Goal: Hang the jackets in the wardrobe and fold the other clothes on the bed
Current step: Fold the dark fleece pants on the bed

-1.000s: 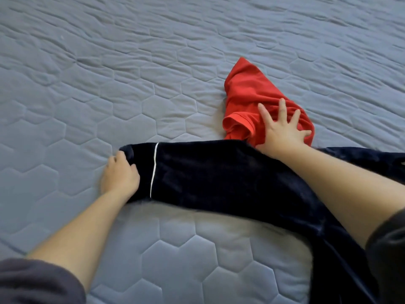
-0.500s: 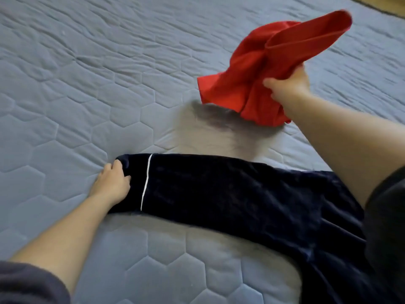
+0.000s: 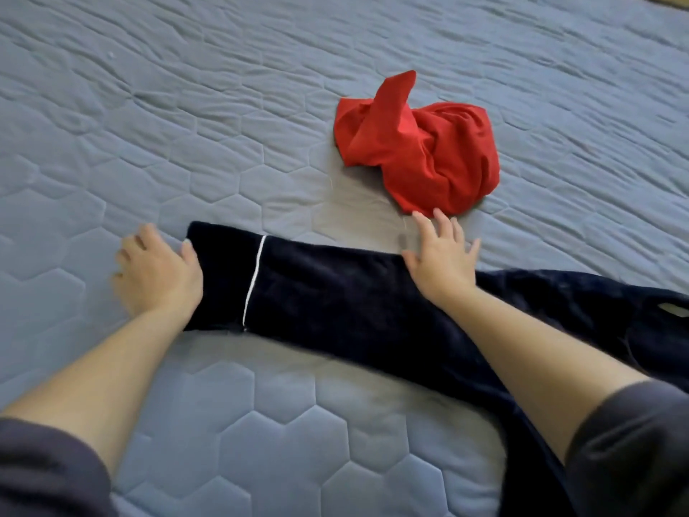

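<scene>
With left hand [image 3: 156,270] loose at the 9 o'clock end and right hand [image 3: 440,259] spread flat, pressing the dark blue garment [image 3: 335,292] across the middle of the bed [image 3: 186,106]. Not folded yet. Same for the crumpled red top [image 3: 428,151] at 1 o'clock. Half a second ago held high in the right hand; now dropped.

Dark grey short sleeves [image 3: 630,453], bare forearms

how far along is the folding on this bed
Nothing looks finished yet. In hand: the dark navy plush garment with white piping lies stretched flat on the grey quilted bed, left hand at its cuff, right hand flat on its top edge. Still to do: the crumpled red cloth garment sits unfolded beyond. No jackets or wardrobe in view.
</scene>
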Tool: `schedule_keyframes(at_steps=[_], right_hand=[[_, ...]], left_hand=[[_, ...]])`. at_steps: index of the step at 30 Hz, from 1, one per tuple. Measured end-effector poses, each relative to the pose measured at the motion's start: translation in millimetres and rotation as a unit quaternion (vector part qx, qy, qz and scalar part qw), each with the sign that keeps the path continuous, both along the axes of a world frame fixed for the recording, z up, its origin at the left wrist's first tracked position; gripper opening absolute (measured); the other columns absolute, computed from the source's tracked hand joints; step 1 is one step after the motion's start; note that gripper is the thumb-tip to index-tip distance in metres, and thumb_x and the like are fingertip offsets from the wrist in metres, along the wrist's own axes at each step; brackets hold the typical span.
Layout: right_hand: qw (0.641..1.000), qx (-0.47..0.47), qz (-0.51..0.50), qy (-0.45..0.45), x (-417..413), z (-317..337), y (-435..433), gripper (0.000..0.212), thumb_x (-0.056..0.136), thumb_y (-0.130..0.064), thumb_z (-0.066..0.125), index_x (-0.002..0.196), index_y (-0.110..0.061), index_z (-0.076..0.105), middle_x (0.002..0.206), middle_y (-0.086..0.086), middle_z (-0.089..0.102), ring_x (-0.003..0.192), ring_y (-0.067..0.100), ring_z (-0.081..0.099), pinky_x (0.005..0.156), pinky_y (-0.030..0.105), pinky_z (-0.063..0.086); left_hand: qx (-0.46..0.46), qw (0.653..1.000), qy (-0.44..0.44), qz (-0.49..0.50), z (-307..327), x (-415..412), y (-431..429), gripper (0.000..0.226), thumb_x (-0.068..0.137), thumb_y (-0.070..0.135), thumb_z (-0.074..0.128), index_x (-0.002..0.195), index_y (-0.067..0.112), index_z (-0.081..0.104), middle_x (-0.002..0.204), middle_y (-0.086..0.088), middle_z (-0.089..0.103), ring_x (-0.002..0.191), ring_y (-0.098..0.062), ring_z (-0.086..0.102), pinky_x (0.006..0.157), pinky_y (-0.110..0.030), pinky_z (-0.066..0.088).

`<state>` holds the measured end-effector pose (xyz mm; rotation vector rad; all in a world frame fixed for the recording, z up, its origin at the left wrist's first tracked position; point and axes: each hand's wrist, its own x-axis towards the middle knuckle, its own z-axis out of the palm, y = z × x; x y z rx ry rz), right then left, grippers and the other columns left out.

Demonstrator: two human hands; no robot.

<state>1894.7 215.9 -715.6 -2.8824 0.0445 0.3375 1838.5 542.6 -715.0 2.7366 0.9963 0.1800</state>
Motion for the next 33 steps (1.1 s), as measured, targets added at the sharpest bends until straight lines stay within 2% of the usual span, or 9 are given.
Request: schedule_keyframes(at_steps=[2, 6, 8, 11, 15, 19, 24, 27, 33], right_hand=[[1.000, -0.005, -0.012, 0.009, -29.7, -7.3, 0.7, 0.065, 0.096, -0.037, 0.045, 0.151, -0.033, 0.011, 0.161, 0.002, -0.001, 0.147, 0.028, -0.003, 0.109, 0.065, 0.008], [1.000, -0.006, 0.003, 0.003, -97.5, -16.4, -20.5, 0.062, 0.098, -0.041, 0.035, 0.151, -0.036, 0.003, 0.160, 0.000, -0.009, 0.147, 0.028, -0.011, 0.109, 0.066, 0.005], [0.999, -0.031, -0.009, 0.037, -121.3, -21.1, -45.2, 0.060, 0.098, -0.046, 0.029, 0.150, -0.038, -0.001, 0.160, -0.001, -0.012, 0.146, 0.028, -0.013, 0.110, 0.066, 0.005], [0.997, -0.028, -0.046, 0.060, -139.2, -23.1, -89.4, 0.059, 0.098, -0.050, 0.025, 0.150, -0.039, -0.002, 0.160, -0.002, -0.014, 0.146, 0.027, -0.014, 0.113, 0.062, 0.006], [0.994, -0.041, -0.058, 0.085, -164.3, -27.0, -145.4, 0.058, 0.098, -0.052, 0.022, 0.150, -0.038, -0.001, 0.160, -0.001, -0.012, 0.147, 0.025, -0.012, 0.114, 0.059, 0.005], [0.992, -0.062, -0.062, 0.095, -200.8, -31.1, -193.0, 0.059, 0.098, -0.054, 0.018, 0.149, -0.038, -0.006, 0.158, -0.002, -0.019, 0.146, 0.026, -0.017, 0.113, 0.061, 0.002], [0.986, -0.078, -0.045, 0.142, -289.8, -28.2, -250.4, 0.062, 0.097, -0.056, 0.016, 0.148, -0.038, -0.014, 0.158, 0.000, -0.022, 0.145, 0.029, -0.017, 0.112, 0.062, 0.004], [0.982, -0.073, -0.028, 0.170, -352.1, -21.4, -277.2, 0.063, 0.097, -0.056, 0.018, 0.148, -0.037, -0.013, 0.158, -0.001, -0.020, 0.146, 0.027, -0.016, 0.114, 0.060, 0.007], [0.978, -0.044, 0.011, 0.205, -435.3, -4.9, -303.7, 0.063, 0.098, -0.052, 0.026, 0.151, -0.032, -0.002, 0.159, -0.002, -0.015, 0.147, 0.024, -0.013, 0.115, 0.056, 0.009]], left_hand=[[0.028, 0.995, -0.001, -0.096, -0.1, -13.0, -25.4, 0.057, 0.092, 0.028, 0.052, 0.140, 0.003, 0.035, 0.146, -0.025, 0.033, 0.135, -0.040, 0.030, 0.103, -0.057, 0.027], [0.084, 0.924, 0.085, -0.362, -7.0, -49.2, -84.6, 0.059, 0.095, 0.042, 0.036, 0.148, 0.018, 0.031, 0.157, -0.013, 0.021, 0.145, -0.032, 0.017, 0.112, -0.058, 0.012], [0.086, 0.928, 0.219, -0.289, -12.5, -58.3, -92.7, 0.061, 0.098, 0.053, 0.024, 0.152, 0.027, 0.017, 0.160, -0.009, 0.007, 0.146, -0.033, 0.006, 0.113, -0.058, 0.009], [0.087, 0.951, 0.238, -0.179, -6.5, -59.8, -114.2, 0.070, 0.095, 0.054, 0.031, 0.153, 0.020, 0.011, 0.159, -0.018, 0.003, 0.144, -0.041, 0.003, 0.112, -0.062, 0.007], [0.108, 0.894, 0.124, -0.416, -7.4, -83.6, -196.2, 0.068, 0.092, 0.043, 0.046, 0.150, 0.017, 0.023, 0.159, -0.014, 0.011, 0.146, -0.034, 0.009, 0.111, -0.059, 0.006], [0.048, 0.846, 0.175, -0.502, -18.1, -141.8, -297.1, 0.067, 0.095, 0.043, 0.039, 0.152, 0.021, 0.012, 0.160, -0.006, -0.001, 0.147, -0.024, -0.001, 0.115, -0.052, 0.007], [-0.132, 0.877, 0.181, -0.426, -9.3, -229.3, -375.7, 0.051, 0.093, 0.033, 0.049, 0.138, 0.012, 0.041, 0.144, -0.006, 0.038, 0.131, -0.025, 0.038, 0.101, -0.038, 0.035], [-0.256, 0.893, 0.228, -0.292, -2.5, -280.7, -389.2, 0.054, 0.092, 0.043, 0.051, 0.136, 0.016, 0.039, 0.132, -0.004, 0.050, 0.119, -0.025, 0.050, 0.091, -0.037, 0.042], [-0.257, 0.915, 0.282, -0.131, 4.7, -359.8, -391.8, 0.017, 0.092, 0.021, 0.047, 0.103, 0.009, 0.045, 0.105, -0.020, 0.061, 0.092, -0.036, 0.056, 0.079, -0.042, 0.047]])
